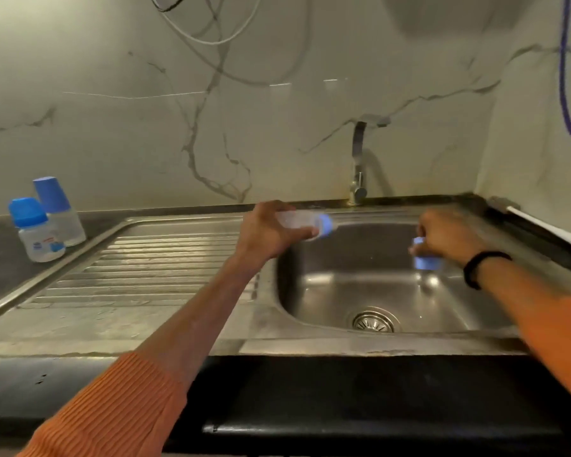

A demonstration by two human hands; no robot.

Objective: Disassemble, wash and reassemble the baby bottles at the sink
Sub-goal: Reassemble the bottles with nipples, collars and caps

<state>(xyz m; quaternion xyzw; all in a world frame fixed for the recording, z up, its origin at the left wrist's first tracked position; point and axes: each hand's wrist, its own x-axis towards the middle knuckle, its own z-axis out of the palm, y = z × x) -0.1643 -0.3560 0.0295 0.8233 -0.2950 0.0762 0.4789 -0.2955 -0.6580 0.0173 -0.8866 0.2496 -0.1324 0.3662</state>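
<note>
1. Stainless-steel sink [327, 291] with ribbed drainboard: fills the centre of the frame; round drain strainer [373, 320] lower centre of the basin.
2. Clear plastic baby bottle with blue collar [305, 224]: held sideways above the basin's left rim, fingers of the left hand [267, 230] wrapped round its body.
3. Blue plastic bottle cap [424, 258]: centre right, above the basin, pinched in the right hand [447, 237]; blurred.
4. Short clear baby bottle with blue domed cap [37, 230]: upright on the dark counter [0, 258], left of the frame.
5. Taller clear baby bottle with blue cup-shaped cover [58, 211]: upright, just behind item 4.
6. Chrome tap [358, 163]: at the marble-patterned wall behind the basin.
7. Black wristband [482, 267]: right wrist.
</note>
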